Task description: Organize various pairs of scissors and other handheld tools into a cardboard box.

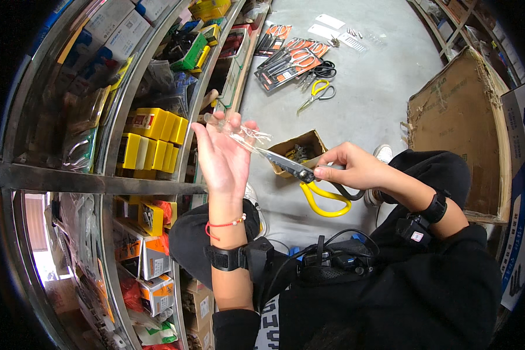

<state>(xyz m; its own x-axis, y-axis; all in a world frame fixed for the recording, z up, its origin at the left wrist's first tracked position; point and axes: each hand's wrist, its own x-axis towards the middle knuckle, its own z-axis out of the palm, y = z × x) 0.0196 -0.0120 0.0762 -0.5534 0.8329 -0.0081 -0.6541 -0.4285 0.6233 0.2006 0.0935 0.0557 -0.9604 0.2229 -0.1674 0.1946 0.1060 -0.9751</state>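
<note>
My left hand (226, 154) is turned palm up with the thumb stretched out. Across its fingers lie a clear plastic piece (214, 122) and thin whitish strands (256, 135), too fine to name. My right hand (356, 169) pinches a pair of scissors (300, 170) near the pivot. One handle loop is yellow, the other black, and the blades point at the strands by my left fingers. Beneath the blades, a small open cardboard box (316, 140) on the floor holds small pieces I cannot make out.
Further off lie packaged scissors (294, 63), loose black-handled scissors (325, 70) and a yellow-and-black pair (319, 95). White cards (331, 21) are beyond them. Metal shelving (99, 184) with yellow boxes (157, 125) rises at my left. A large cardboard box (458, 128) stands at right.
</note>
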